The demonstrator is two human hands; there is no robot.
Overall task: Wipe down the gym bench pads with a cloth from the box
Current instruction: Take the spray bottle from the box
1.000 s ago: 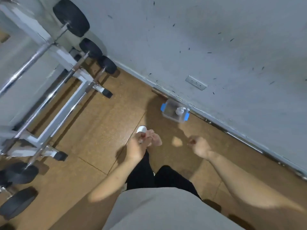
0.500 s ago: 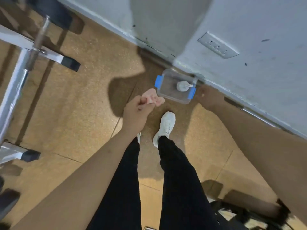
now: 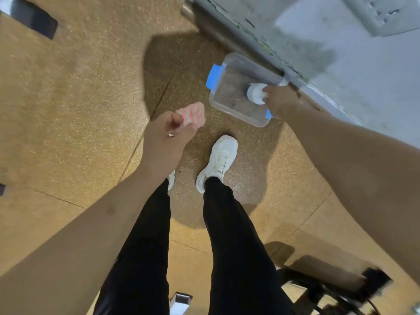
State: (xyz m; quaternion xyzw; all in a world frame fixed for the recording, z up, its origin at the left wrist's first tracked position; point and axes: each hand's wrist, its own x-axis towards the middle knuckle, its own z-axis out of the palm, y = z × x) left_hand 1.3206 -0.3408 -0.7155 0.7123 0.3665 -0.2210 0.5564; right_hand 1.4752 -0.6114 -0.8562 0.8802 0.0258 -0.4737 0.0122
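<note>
- Left hand (image 3: pixel 166 138) curled, pinching a soft pink-and-white checked cloth (image 3: pixel 192 113).
- Right hand (image 3: pixel 281 103) fingers curled on a white round bottle (image 3: pixel 255 93) inside a blue-clipped clear plastic box (image 3: pixel 229 103).

Speckled tan floor (image 3: pixel 68 98) with seams, grey wall (image 3: pixel 375 71), wall outlet (image 3: pixel 384 14)
</note>
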